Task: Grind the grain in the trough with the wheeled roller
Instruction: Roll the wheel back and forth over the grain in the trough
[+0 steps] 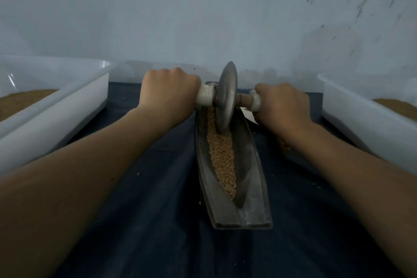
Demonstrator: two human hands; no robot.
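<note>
Two hands (168, 91) (283, 104), metal disc roller (226, 97), granular grain (222, 156)

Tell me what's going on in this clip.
A person grips the wheeled roller by its axle handles, left hand on one side, right hand on the other. The wheel stands in the far part of the narrow trough, bedded in grain that looks coarse. Two white tubs holding brown powder flank it on a dark cloth.

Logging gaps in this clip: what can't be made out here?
Head view:
- Ends of roller handles: inside left hand and right hand.
- Far end of trough: mostly behind the wheel.
- left tub and right tub: cut by frame edges.
- pale specks on cloth: too small to identify.
</note>
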